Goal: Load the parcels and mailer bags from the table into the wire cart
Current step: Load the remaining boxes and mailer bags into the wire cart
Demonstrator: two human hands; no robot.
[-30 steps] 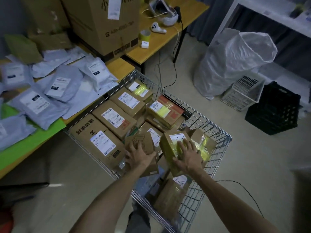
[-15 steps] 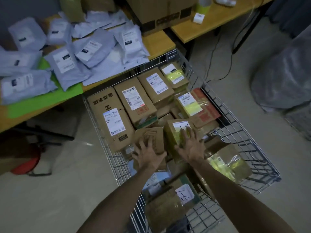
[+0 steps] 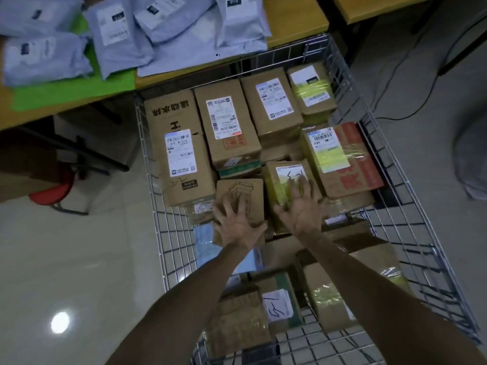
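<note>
The wire cart (image 3: 147, 164) stands against the table and holds several cardboard parcels with white labels. My left hand (image 3: 237, 222) lies spread, fingers straight, on a small brown box with a line drawing (image 3: 246, 192) in the cart's middle. My right hand (image 3: 299, 209) presses flat on the neighbouring box with yellow tape and a handwritten label (image 3: 283, 175). Several grey mailer bags (image 3: 118, 35) lie on the wooden table (image 3: 292, 22) at the top left, some on a green sheet (image 3: 68, 93).
A red stool (image 3: 50, 191) and dark table legs stand left of the cart under the table. A black cable (image 3: 400, 101) runs over the pale floor at the right. A grey sack edge (image 3: 471, 159) shows at the far right.
The view has swung down and closer over the cart. Both hands stay flat on the same two boxes, which have slid further in beside the other parcels.
</note>
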